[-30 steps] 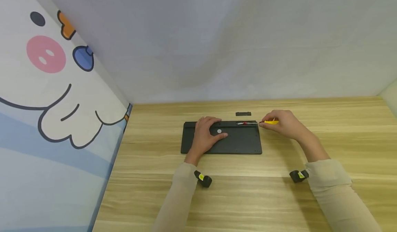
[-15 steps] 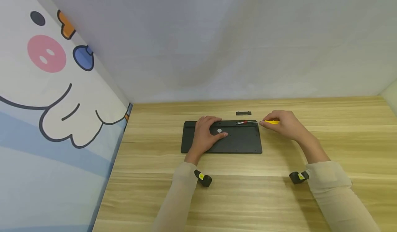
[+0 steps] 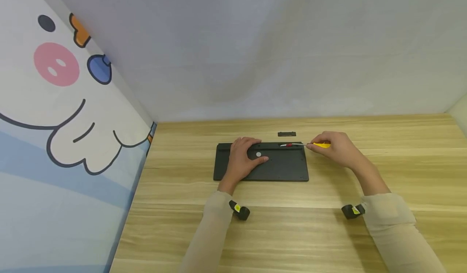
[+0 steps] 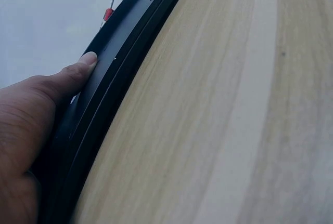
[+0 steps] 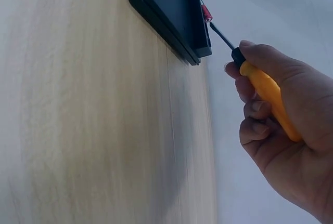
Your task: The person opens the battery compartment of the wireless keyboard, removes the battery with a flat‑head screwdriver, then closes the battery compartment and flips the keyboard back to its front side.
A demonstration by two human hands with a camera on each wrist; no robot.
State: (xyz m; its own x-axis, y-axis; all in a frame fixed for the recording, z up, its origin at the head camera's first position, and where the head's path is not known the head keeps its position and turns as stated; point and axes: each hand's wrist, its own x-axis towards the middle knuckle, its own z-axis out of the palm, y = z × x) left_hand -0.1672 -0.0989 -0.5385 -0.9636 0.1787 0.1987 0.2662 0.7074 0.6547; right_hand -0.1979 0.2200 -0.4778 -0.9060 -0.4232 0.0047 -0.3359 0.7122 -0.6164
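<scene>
A black keyboard [image 3: 277, 168] lies face down on the wooden table. My left hand [image 3: 241, 159] rests on its left part, fingers reaching to the far edge; in the left wrist view the thumb [image 4: 78, 73] lies straight on its underside. My right hand [image 3: 337, 148], just off the keyboard's right end, grips the yellow handle of a screwdriver [image 5: 268, 91]. The metal shaft points left over the battery slot near the far edge. At its tip a red and silver battery [image 3: 288, 145] sits tilted, its red end sticking up from the slot [image 5: 207, 13].
A small black battery cover [image 3: 286, 134] lies on the table [image 3: 284, 232] beyond the keyboard. A pale wall [image 3: 273, 62] rises behind the table. At the left stands a panel [image 3: 54, 151] with a cartoon print. Each wrist wears a small black camera.
The battery has turned or tilted slightly in the slot, showing more red. My right hand with the screwdriver has shifted a little to the right. The left hand stays on the keyboard.
</scene>
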